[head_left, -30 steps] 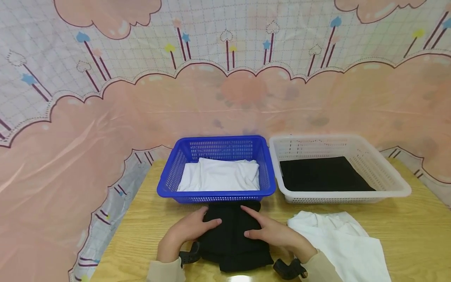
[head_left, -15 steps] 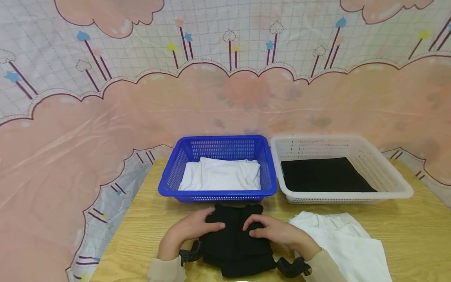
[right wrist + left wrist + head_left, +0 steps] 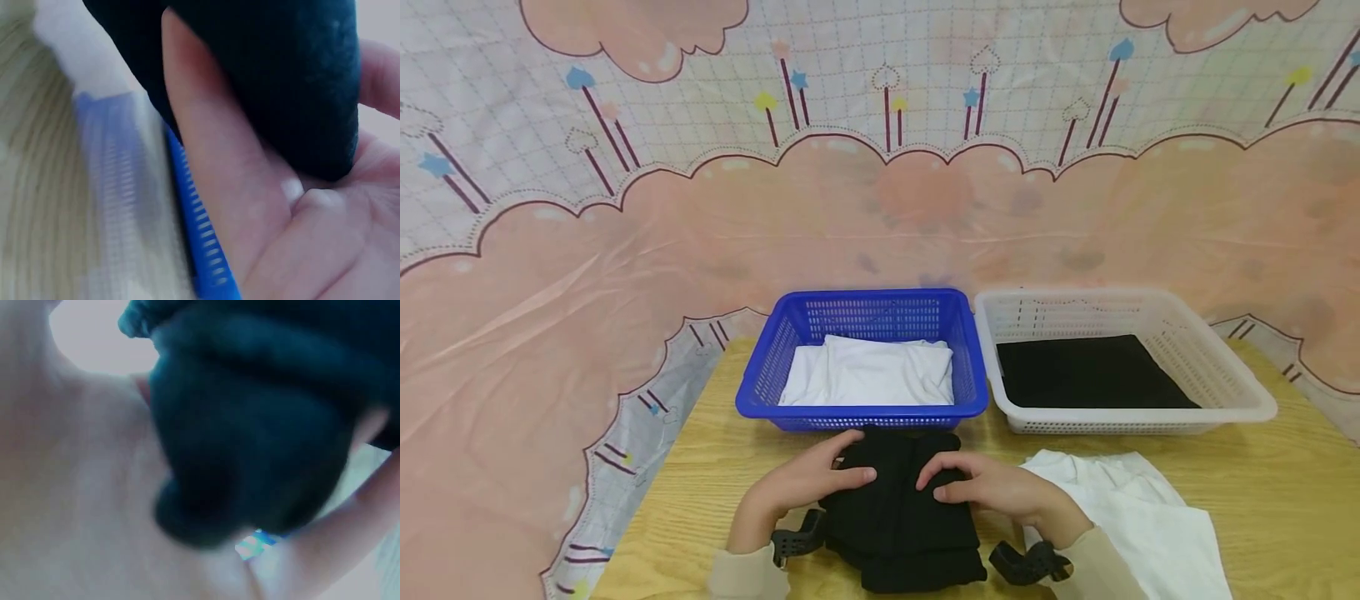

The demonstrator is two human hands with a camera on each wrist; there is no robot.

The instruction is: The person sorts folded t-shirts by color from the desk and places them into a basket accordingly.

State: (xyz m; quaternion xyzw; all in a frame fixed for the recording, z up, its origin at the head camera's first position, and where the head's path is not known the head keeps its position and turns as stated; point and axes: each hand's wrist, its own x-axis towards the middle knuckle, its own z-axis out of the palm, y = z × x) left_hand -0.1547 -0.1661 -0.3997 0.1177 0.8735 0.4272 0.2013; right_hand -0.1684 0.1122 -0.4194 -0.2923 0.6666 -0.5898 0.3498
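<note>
Fingers of the left hand and of the right hand bend about opposite sides of the black cloth, thumbs over its top; we cannot tell where every fingertip lies, since fabric covers some. We find the cloth on the table, just in front of the blue basket. We judge it light, soft and limp, neither slippery nor fragile, and likely to sag or unfold if raised by one corner; its two sides, pinched through all layers, seem the surest hold. We note a matt surface, a lengthwise crease near the middle and a layered band at the near end. In the wrist views, we see the folds as rounded, padded ends. Both baskets have perforated walls, apparently plastic, and smooth rims: the blue one bears folded white pieces, the white basket a flat black piece. Beside the right arm we see a white cloth, rumpled at its far end, on yellowish wood grain.
</note>
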